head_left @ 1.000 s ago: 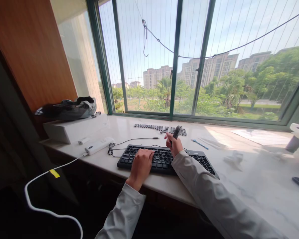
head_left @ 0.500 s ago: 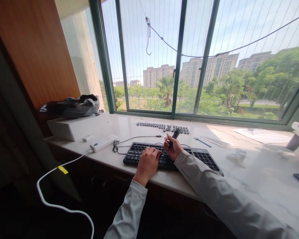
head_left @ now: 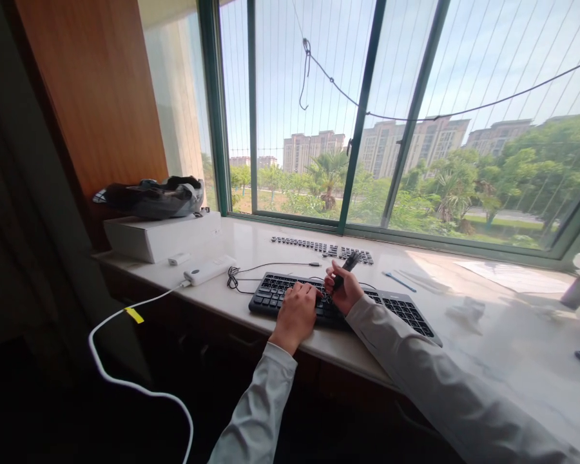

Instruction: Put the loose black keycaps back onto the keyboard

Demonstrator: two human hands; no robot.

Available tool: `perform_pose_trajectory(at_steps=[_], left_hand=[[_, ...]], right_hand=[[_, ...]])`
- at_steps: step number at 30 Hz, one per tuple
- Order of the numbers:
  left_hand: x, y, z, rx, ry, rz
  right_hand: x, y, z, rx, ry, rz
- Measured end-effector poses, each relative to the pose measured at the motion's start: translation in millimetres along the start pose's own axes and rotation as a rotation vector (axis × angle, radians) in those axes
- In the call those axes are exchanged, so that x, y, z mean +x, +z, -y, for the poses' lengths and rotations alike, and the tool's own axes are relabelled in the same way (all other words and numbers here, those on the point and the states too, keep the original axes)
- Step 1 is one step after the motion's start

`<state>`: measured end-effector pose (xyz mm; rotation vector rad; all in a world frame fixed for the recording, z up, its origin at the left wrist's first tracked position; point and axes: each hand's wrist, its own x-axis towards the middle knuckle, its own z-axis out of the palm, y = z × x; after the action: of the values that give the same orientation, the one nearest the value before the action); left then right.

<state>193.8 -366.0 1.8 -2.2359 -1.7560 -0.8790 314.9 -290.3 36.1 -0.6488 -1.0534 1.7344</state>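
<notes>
A black keyboard (head_left: 408, 314) lies near the front edge of the counter, and many of its keycaps are off on the right side. My left hand (head_left: 297, 312) rests on its middle, palm down, with fingers lying over the keys; the fingertips are partly hidden. Just to the right, my right hand (head_left: 347, 290) is closed around a black brush (head_left: 352, 259) whose bristles point up and away from me. This hand is over the keyboard, close to the left fingertips. Behind the keyboard, loose black keycaps (head_left: 302, 243) are laid out in rows.
A blue stick-like tool (head_left: 399, 281) lies behind the keyboard's right half. Crumpled clear plastic (head_left: 466, 311) is to the right. Left stand a white power strip (head_left: 207, 270) with its cable and a white box (head_left: 149, 238) bearing a dark bag (head_left: 159, 196). A window closes off the back.
The whole view has shifted slightly, so everything sits a little farther right. Both hands keep nearly the same place on and over the keyboard, with the brush still in my right hand.
</notes>
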Motion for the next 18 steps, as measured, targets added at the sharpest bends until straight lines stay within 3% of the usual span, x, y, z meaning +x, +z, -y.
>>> perform_pose_trajectory(at_steps=[9,18], left_hand=[[-1.1,1.3,1.7,-0.007,0.025,-0.018],[-1.6,-1.7,-1.8,-0.071,-0.059,0.039]], right_hand=[[-0.9,2.2,-0.6,-0.014,0.018,0.004],[-0.9,3.1,-4.6,0.020,0.020,-0.002]])
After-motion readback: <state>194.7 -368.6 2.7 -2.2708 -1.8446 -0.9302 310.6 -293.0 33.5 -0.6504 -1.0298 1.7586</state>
